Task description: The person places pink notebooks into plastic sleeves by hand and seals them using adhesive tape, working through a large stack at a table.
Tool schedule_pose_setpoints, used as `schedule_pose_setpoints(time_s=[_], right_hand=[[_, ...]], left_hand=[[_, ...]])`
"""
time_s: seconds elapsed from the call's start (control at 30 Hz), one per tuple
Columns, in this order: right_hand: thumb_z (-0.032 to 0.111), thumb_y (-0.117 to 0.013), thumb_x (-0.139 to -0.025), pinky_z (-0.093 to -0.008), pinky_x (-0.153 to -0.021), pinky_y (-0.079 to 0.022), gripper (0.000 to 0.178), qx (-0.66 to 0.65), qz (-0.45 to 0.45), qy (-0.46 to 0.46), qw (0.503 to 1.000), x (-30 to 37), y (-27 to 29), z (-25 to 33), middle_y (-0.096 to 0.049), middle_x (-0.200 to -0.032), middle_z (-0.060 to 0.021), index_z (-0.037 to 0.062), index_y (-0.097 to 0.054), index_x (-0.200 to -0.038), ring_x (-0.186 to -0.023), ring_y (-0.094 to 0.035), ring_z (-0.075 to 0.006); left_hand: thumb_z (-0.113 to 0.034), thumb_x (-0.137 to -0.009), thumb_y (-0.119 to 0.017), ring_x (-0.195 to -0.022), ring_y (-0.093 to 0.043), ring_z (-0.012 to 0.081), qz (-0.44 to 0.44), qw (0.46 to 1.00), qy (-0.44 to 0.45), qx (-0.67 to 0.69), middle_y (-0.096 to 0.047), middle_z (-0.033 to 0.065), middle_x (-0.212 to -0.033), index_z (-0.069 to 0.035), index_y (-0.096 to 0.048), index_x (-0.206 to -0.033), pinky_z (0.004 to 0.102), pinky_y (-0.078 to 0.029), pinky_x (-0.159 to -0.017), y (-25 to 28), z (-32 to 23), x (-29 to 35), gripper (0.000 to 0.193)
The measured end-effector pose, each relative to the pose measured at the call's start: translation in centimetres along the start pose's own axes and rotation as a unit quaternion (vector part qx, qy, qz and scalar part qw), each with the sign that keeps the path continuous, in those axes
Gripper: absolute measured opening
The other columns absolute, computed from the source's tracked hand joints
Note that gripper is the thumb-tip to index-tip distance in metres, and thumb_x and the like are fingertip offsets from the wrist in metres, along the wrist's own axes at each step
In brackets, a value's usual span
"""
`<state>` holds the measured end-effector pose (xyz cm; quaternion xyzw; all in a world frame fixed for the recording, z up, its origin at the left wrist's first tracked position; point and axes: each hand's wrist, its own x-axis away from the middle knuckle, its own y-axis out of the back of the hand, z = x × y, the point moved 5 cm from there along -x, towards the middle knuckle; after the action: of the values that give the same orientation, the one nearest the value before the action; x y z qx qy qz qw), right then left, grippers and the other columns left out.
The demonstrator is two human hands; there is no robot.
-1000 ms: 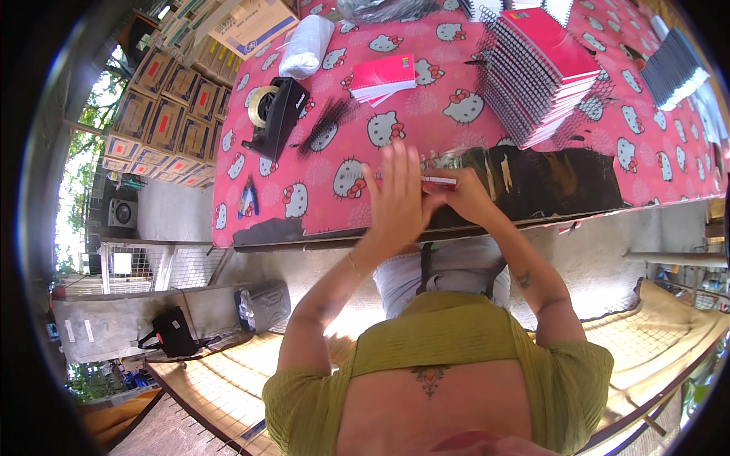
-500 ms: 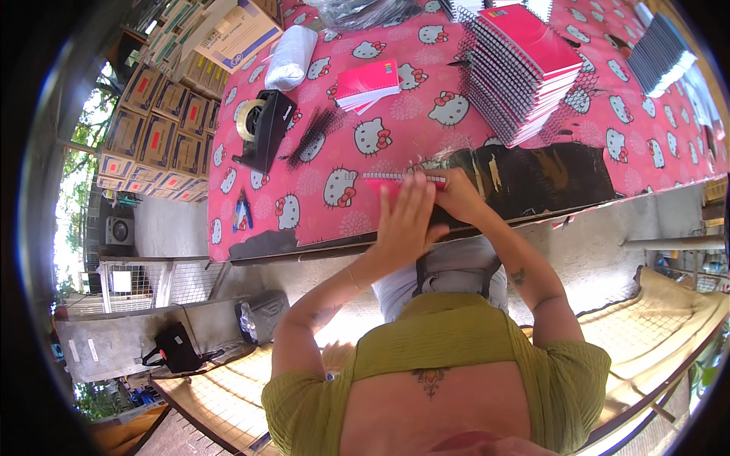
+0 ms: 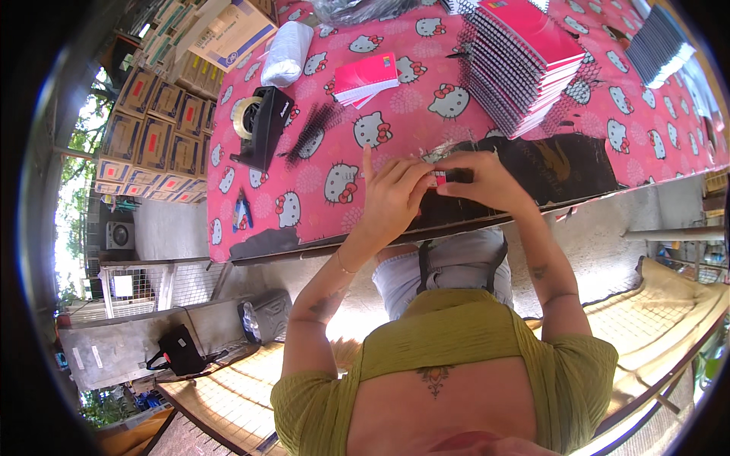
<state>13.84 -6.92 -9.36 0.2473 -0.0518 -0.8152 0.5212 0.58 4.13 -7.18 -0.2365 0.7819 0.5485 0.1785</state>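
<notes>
A small pink-red notebook [image 3: 439, 178] with a white page edge is between my two hands at the table's near edge, mostly covered by the fingers. My left hand [image 3: 395, 190] bends its fingers over the notebook's left part, with one finger pointing away from the rest. From the other side my right hand [image 3: 483, 181] pinches it between thumb and fingers. Beyond them lie a few loose pink notebooks [image 3: 366, 74]. Farther right rises a tall stack of pink spiral-bound notebooks [image 3: 525, 64]. Black wire spirals [image 3: 310, 133] rest left of my hands.
A black tape dispenser [image 3: 264, 129] and blue-handled pliers [image 3: 242, 211] sit on the table's left side. Behind is a white wrapped roll [image 3: 287, 53]. Dark notebooks [image 3: 660, 47] are stacked far right. Cardboard boxes [image 3: 156, 125] stand left of the table [image 3: 411, 121] with its pink patterned cover.
My left hand has gone from lying flat over the notebook to curling around it. My right hand has moved right and slightly up, and less of the notebook shows.
</notes>
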Motion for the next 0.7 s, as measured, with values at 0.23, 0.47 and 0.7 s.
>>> schedule_pose_setpoints(time_s=[0.23,0.47,0.7], right_hand=[[0.008,-0.071,-0.084,-0.0340,-0.072,-0.051,0.013,0.020,0.072,-0.023,0.997,-1.5,1.6,0.4,-0.070,-0.084,-0.0132,0.0011,-0.073,-0.095,-0.078,-0.068,-0.0255],[0.005,-0.072,-0.075,-0.0388,-0.063,-0.047,0.013,0.093,-0.040,0.041,0.994,-1.6,0.7,0.5,-0.061,-0.073,-0.0126,0.0019,-0.061,-0.081,-0.068,-0.062,-0.0305],[0.010,-0.074,-0.081,-0.0379,-0.084,-0.051,0.022,0.147,-0.241,0.129,0.951,-0.5,5.2,6.7,-0.069,-0.101,-0.0132,0.0045,-0.068,-0.101,-0.096,-0.066,-0.0303]], left_hand=[[-0.017,-0.086,-0.073,-0.093,-0.066,0.0238,-0.001,1.000,0.011,0.013,-0.070,0.0043,-0.097,-0.010,-0.067,-0.101,0.0557,-0.020,-0.115,-0.1,0.2,0.1,0.018],[-0.014,-0.083,-0.071,-0.080,-0.061,0.0290,0.004,1.000,-0.007,-0.029,-0.064,0.0079,-0.087,-0.007,-0.065,-0.103,0.0452,-0.044,-0.087,0.3,-0.7,-0.5,0.022],[-0.001,-0.078,-0.069,-0.078,-0.060,0.0304,-0.009,0.997,-0.064,-0.030,-0.066,0.0100,-0.089,-0.004,-0.068,-0.104,0.0422,-0.048,-0.072,4.8,-1.0,-5.1,0.026]])
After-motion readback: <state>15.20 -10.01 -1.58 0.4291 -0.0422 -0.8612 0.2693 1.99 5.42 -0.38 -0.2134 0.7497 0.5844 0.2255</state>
